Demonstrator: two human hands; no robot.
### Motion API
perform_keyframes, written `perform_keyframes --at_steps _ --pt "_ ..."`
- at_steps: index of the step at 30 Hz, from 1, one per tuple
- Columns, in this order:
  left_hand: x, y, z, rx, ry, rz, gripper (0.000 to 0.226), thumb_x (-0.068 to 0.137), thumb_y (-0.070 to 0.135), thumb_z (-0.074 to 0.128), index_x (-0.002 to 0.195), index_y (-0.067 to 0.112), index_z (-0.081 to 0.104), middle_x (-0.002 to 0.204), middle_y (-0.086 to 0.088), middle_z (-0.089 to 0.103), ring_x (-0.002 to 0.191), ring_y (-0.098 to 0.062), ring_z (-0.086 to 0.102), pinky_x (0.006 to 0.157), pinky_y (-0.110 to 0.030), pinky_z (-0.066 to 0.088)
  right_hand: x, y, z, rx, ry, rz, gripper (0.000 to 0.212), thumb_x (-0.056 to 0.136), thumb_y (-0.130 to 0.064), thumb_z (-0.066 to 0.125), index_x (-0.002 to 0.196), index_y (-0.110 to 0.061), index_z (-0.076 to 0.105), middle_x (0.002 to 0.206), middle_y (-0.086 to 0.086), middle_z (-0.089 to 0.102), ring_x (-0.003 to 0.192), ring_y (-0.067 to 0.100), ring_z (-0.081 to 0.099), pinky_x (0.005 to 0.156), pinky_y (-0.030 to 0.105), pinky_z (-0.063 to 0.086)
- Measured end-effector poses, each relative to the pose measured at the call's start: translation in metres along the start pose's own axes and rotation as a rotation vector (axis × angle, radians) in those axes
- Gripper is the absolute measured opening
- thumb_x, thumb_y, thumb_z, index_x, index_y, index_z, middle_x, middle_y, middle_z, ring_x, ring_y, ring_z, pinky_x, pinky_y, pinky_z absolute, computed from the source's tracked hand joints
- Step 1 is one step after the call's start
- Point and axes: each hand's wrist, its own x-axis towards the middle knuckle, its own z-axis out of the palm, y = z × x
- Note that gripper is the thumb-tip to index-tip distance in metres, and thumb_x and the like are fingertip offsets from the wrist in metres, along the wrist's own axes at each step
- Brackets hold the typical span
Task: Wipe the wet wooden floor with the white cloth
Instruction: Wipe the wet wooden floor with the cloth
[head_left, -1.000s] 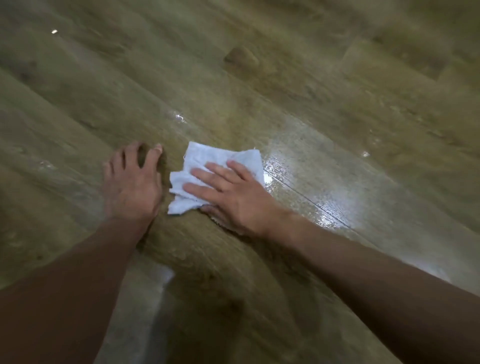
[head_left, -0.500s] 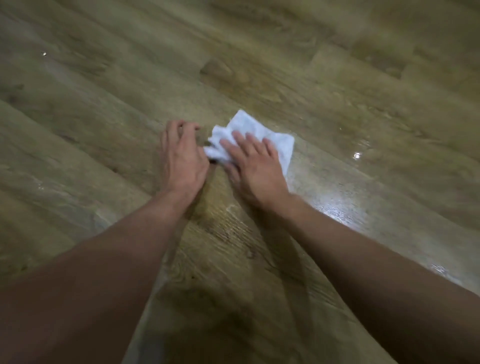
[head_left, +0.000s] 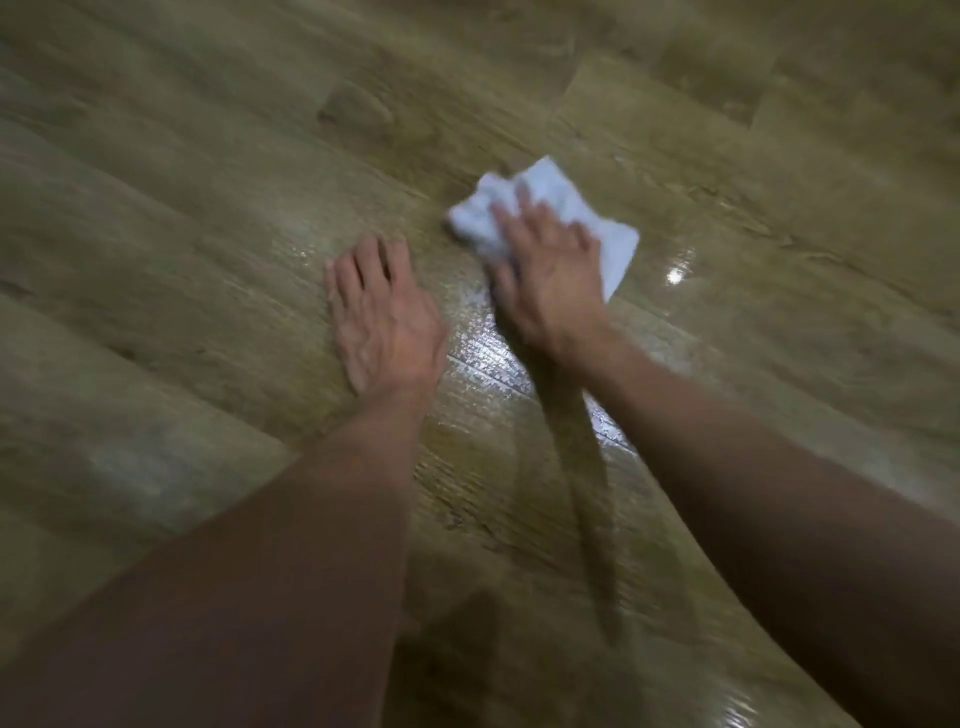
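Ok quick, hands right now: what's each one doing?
Left hand: open, flat on the wooden floor, holding nothing.
Right hand: open, palm pressing the white cloth to the floor, not gripping it.

Two bare forearms reach in from the lower edge of the view, with no sleeve on either. The left hand (head_left: 387, 317) and the right hand (head_left: 550, 275) carry no glove, ring, watch or band that can be seen. Raised tendons and veins line the back of the left hand, and its fingers (head_left: 358, 270) are slim. The right hand is smeared by motion blur, so its finer details cannot be made out.
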Motion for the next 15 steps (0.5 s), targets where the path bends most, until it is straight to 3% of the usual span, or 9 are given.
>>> perform_keyframes --at_steps 3,6,8,10,12,15 --pt "0.000 -0.002 0.002 0.006 0.001 0.003 0.050 0.083 0.022 0.035 0.131 0.012 0.042 0.136 -0.013 0.044 0.127 -0.031 0.039 0.115 -0.046 0.021 -0.049 -0.010 0.003 0.024 -0.057 -0.233 0.054 0.098 -0.048 0.035 0.148 -0.028 0.034 0.158 -0.001 0.026 0.143 0.022 0.031 0.112 0.042 0.020" --pt "0.000 -0.002 0.003 0.022 -0.002 0.000 0.050 0.082 0.020 0.039 0.132 0.012 0.042 0.136 -0.013 0.044 0.127 -0.031 0.040 0.115 -0.047 0.022 -0.034 0.020 -0.010 -0.083 -0.130 -0.418 0.059 0.095 -0.061 0.033 0.148 -0.036 0.031 0.158 -0.007 0.026 0.143 0.017 0.031 0.108 0.041 0.022" --pt "0.001 0.000 0.003 0.033 -0.009 -0.001 0.049 0.083 0.022 0.042 0.131 0.013 0.043 0.136 -0.013 0.044 0.127 -0.032 0.040 0.114 -0.048 0.024 0.003 0.048 -0.015 -0.128 -0.124 -0.300 0.064 0.092 -0.069 0.030 0.149 -0.040 0.025 0.159 -0.009 0.023 0.146 0.017 0.022 0.111 0.047 0.017" --pt "0.001 -0.001 0.003 0.051 -0.015 -0.007 0.048 0.084 0.023 0.044 0.131 0.015 0.043 0.137 -0.013 0.044 0.127 -0.032 0.040 0.114 -0.048 0.024 0.039 0.058 -0.016 -0.107 -0.085 -0.013 0.064 0.093 -0.069 0.028 0.150 -0.040 0.022 0.159 -0.008 0.021 0.148 0.020 0.016 0.114 0.054 0.011" --pt "0.001 0.000 0.001 0.067 -0.050 -0.007 0.050 0.087 0.024 0.041 0.136 0.017 0.039 0.143 -0.012 0.040 0.133 -0.031 0.035 0.116 -0.048 0.022 0.061 0.050 -0.010 -0.097 -0.023 0.183 0.061 0.096 -0.062 0.025 0.150 -0.034 0.023 0.160 -0.003 0.020 0.147 0.022 0.017 0.114 0.053 0.011" --pt "0.000 0.005 -0.003 0.120 -0.136 0.010 0.058 0.092 0.026 0.034 0.149 0.021 0.023 0.157 -0.008 0.021 0.146 -0.027 0.016 0.119 -0.049 0.011 0.050 0.026 -0.007 -0.070 -0.025 0.172 0.058 0.099 -0.053 0.021 0.152 -0.028 0.021 0.161 0.003 0.015 0.147 0.024 0.018 0.115 0.044 0.010"
